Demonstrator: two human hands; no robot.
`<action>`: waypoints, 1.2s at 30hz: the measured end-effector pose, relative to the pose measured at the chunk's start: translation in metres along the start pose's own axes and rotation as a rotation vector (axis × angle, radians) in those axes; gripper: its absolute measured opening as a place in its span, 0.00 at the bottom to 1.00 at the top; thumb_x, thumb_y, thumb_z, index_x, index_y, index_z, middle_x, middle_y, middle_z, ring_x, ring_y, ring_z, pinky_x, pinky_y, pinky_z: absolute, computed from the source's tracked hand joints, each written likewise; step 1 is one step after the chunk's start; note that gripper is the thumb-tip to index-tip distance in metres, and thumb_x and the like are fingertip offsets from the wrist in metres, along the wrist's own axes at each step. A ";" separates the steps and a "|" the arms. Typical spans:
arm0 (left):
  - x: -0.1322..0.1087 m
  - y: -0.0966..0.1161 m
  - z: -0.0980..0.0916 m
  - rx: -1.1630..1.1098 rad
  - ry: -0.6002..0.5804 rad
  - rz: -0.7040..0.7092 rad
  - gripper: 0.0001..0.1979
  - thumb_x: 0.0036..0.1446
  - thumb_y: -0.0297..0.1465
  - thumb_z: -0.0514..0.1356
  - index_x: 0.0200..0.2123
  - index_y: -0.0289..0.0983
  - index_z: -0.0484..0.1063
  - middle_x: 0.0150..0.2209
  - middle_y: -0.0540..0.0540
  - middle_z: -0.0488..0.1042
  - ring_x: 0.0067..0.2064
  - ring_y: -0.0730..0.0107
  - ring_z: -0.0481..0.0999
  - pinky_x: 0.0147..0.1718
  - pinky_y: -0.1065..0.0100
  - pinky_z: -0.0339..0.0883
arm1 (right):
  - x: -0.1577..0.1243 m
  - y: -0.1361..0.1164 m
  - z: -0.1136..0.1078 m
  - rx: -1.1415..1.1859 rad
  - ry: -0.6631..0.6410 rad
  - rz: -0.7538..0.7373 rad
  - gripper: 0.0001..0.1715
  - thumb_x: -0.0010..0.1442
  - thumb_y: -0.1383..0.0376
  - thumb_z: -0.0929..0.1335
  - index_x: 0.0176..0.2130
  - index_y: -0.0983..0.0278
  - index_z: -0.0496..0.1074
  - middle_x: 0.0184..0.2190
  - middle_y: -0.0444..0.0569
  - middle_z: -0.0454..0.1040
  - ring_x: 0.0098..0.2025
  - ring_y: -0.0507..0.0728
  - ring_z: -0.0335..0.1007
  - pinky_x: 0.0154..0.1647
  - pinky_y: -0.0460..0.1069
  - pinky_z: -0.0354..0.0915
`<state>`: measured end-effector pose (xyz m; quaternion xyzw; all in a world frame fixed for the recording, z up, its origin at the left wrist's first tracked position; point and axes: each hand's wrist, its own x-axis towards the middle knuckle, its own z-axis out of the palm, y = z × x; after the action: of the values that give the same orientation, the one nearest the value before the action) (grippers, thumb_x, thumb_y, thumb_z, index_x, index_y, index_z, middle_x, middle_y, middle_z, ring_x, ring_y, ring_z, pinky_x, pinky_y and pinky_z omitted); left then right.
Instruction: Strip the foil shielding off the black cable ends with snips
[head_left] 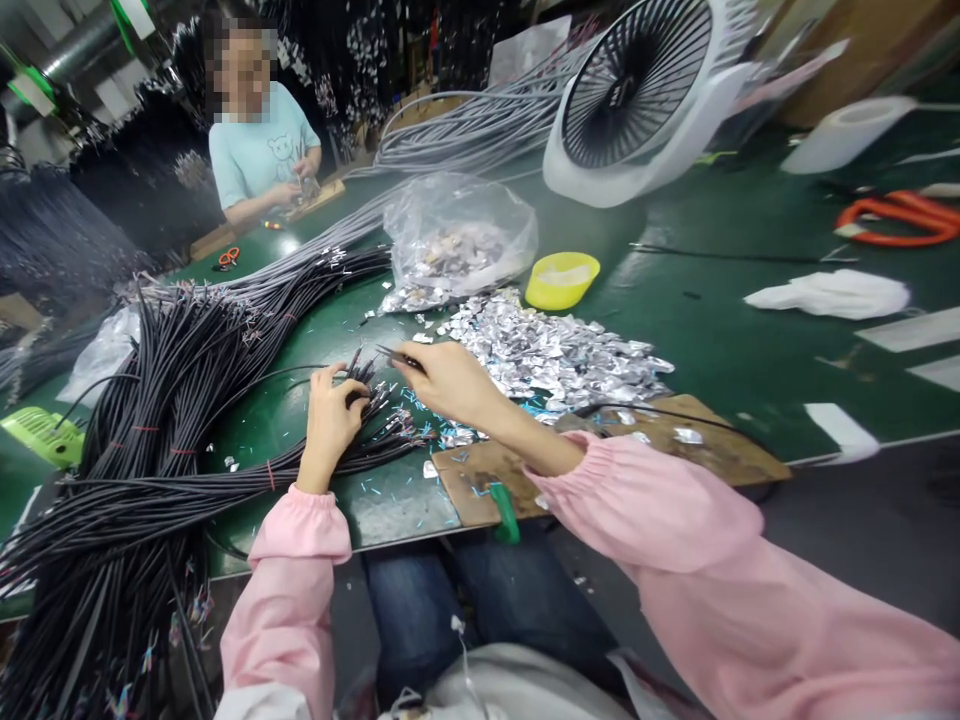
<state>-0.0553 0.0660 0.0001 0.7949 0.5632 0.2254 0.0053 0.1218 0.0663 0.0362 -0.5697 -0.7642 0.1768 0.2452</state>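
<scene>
My left hand grips the ends of a bundle of black cables that lies across the green table. My right hand pinches a thin metal tool, like tweezers or a small cutter, with its tip at the cable ends near my left fingers. A heap of silver foil pieces lies just right of my right hand. Both arms wear pink sleeves. A worn wooden board sits under my right forearm at the table's front edge.
A clear plastic bag of foil pieces and a yellow bowl stand behind the heap. A white fan and grey cables are at the back. Another person works at the far left. Orange scissors and a white cloth lie right.
</scene>
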 end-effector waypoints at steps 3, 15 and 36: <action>-0.002 0.004 -0.004 0.043 -0.029 0.010 0.05 0.52 0.25 0.62 0.31 0.40 0.78 0.50 0.42 0.67 0.53 0.56 0.62 0.52 0.53 0.62 | -0.001 -0.002 0.001 0.013 -0.009 -0.018 0.14 0.62 0.67 0.61 0.41 0.66 0.74 0.30 0.52 0.76 0.30 0.56 0.69 0.27 0.47 0.51; -0.008 0.028 0.010 0.150 -0.029 0.104 0.06 0.50 0.26 0.64 0.33 0.36 0.75 0.54 0.39 0.65 0.54 0.50 0.60 0.51 0.48 0.59 | -0.002 0.000 0.001 0.032 -0.001 -0.035 0.12 0.62 0.67 0.62 0.38 0.66 0.74 0.29 0.51 0.76 0.28 0.55 0.68 0.26 0.46 0.50; -0.011 0.028 -0.018 -0.959 0.118 -0.288 0.09 0.48 0.32 0.62 0.31 0.33 0.76 0.21 0.51 0.67 0.18 0.82 0.63 0.17 0.78 0.59 | -0.014 -0.007 0.008 0.480 0.220 -0.323 0.07 0.55 0.70 0.66 0.32 0.67 0.76 0.27 0.47 0.76 0.28 0.52 0.70 0.29 0.45 0.63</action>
<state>-0.0397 0.0417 0.0198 0.6032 0.4995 0.5004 0.3690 0.1151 0.0506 0.0313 -0.3824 -0.7501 0.2483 0.4790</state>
